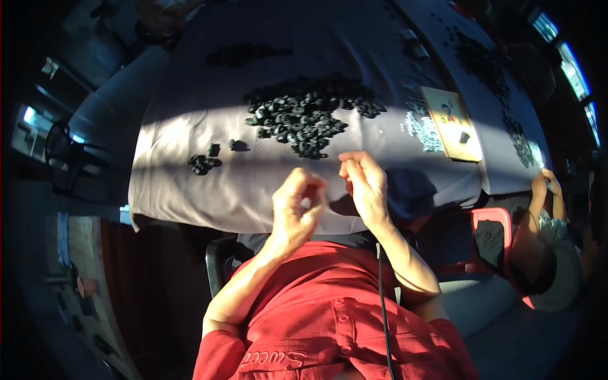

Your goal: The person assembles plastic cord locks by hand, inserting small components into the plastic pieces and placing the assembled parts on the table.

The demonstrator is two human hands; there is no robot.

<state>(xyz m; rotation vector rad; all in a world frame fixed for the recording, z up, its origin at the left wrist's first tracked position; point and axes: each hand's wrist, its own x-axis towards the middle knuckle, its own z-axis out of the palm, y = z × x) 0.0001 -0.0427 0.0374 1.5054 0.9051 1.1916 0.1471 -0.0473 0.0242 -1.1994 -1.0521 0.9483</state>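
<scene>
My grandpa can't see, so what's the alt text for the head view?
A person's left hand and right hand, fingers curled, hover before a heap of small black parts on a tablecloth, a yellow card to the right.

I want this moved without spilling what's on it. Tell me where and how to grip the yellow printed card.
Take the yellow printed card by its near edge, coming from the wearer's side, thumb above, fingers beneath. It lies flat, with small shiny pieces crowding its left side. Keep it level: a dark piece sits on it.
</scene>
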